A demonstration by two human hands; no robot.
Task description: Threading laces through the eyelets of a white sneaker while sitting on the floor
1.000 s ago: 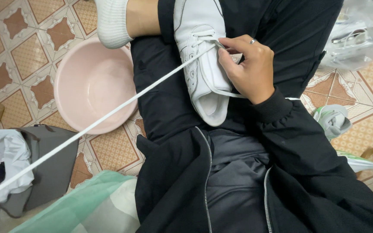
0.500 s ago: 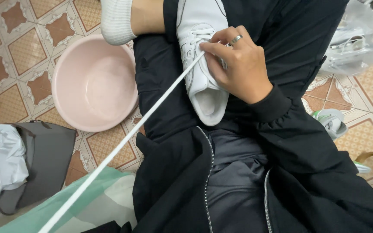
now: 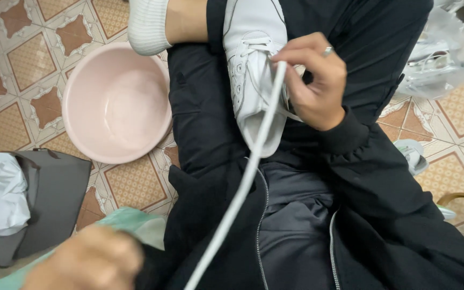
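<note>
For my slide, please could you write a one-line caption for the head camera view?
Right hand pinches a white shoelace at a white sneaker lying on the lap; pink basin on tiled floor.

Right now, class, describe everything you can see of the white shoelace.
The white shoelace is flat, woven-looking and pulled taut. It runs from the eyelets of the white shoe on the lap diagonally down to the bottom edge. The right hand pinches it near the shoe; the blurred left hand is near its lower end.
</note>
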